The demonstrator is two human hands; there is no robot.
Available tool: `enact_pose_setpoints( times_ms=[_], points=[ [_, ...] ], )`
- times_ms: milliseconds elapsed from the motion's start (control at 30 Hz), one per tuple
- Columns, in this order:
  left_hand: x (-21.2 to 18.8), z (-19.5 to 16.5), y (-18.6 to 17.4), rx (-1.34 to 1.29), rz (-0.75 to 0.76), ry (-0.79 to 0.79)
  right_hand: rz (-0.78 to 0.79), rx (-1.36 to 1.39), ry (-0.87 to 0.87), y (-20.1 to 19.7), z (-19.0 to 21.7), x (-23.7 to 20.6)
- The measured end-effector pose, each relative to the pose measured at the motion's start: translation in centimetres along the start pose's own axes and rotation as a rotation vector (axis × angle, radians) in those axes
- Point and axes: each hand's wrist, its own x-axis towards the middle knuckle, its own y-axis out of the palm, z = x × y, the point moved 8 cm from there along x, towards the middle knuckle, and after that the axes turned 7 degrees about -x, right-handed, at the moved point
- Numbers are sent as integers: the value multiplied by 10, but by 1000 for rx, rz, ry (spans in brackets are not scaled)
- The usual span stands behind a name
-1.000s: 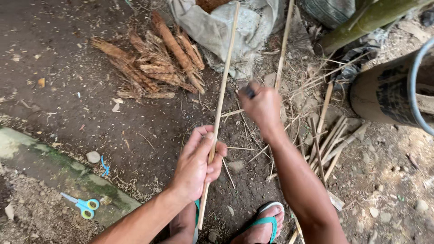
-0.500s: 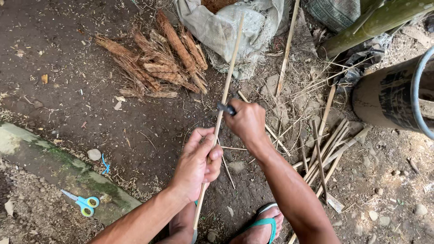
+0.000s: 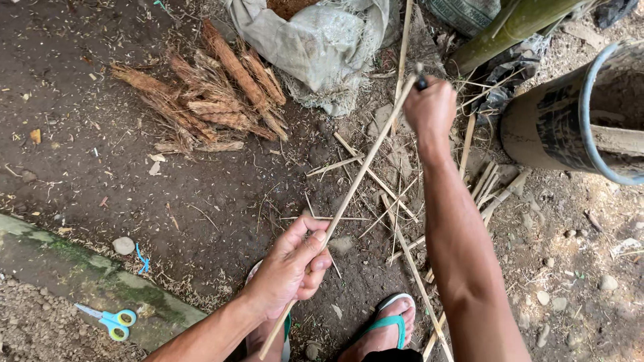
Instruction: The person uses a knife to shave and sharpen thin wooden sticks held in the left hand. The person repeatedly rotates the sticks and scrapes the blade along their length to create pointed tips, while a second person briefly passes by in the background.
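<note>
Bare dirt underfoot: my left hand [image 3: 290, 271] grips the stick [image 3: 355, 184] while my right hand [image 3: 431, 107], clenched on a knife [image 3: 420, 82], has slid to the tip, finishing a stroke.

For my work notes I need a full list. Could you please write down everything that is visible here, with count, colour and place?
bamboo stick: one, pale tan, held slanting between both hands
dark tool: one, small, in the right hand at the stick's far end
fibrous bundles: several, brown, upper left on the soil
sack: one, grey, top centre
bucket: one, dark with blue rim, right edge
bamboo pole: one, green, top right
loose strips: many, tan, right of centre
scissors: one, blue and yellow, lower left
sandals: two, teal straps, bottom
left hand: grips the stick
right hand: grips the tool
</note>
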Motion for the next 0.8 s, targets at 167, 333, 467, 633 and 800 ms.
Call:
enact_pose_setpoints(
  times_ms=[167,333,467,633,800],
  points=[
    [6,-11,-2,524,6,287,49,375,163,-26,-33,4],
    [3,-38,-11,917,-187,593,144,1193,77,-23,1,-47],
    [1,-37,-19,963,-236,595,31,1212,-113,-33,31,-77],
    [2,-34,-29,1054,-286,499,53,1373,-127,-39,54,-86],
    [-2,-63,-13,956,-196,703,135,1392,-11,-26,77,-121]
  ],
)
